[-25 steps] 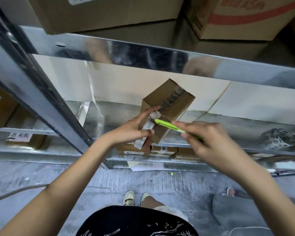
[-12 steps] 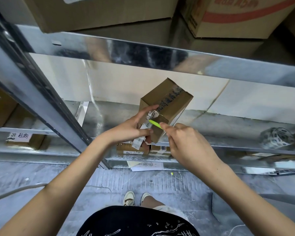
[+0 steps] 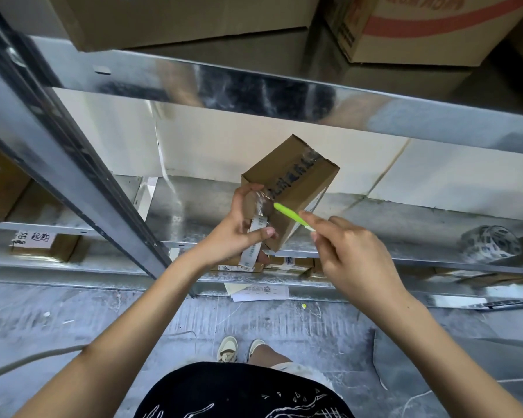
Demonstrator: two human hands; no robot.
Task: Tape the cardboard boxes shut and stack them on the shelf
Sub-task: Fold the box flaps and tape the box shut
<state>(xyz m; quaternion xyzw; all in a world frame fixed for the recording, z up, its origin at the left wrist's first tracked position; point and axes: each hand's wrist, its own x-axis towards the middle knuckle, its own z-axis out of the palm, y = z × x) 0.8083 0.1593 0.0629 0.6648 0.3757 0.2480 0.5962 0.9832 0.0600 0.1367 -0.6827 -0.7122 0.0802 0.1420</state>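
Note:
A small brown cardboard box with black writing and clear tape along its top is tilted over the front of a metal shelf. My left hand grips its near end, thumb across a white printed strip of tape that hangs down from the box. My right hand pinches a bright green cutter, and the cutter's tip touches the crumpled tape at the box's near corner.
A grey steel upright crosses the left side. Large cartons sit on the shelf above. A roll of printed tape lies on the shelf at right. Small boxes and papers lie lower down, above the concrete floor.
My right hand drew back to the right from the box after closing in, exposing more of the green cutter. My left index finger curled onto the box's near end.

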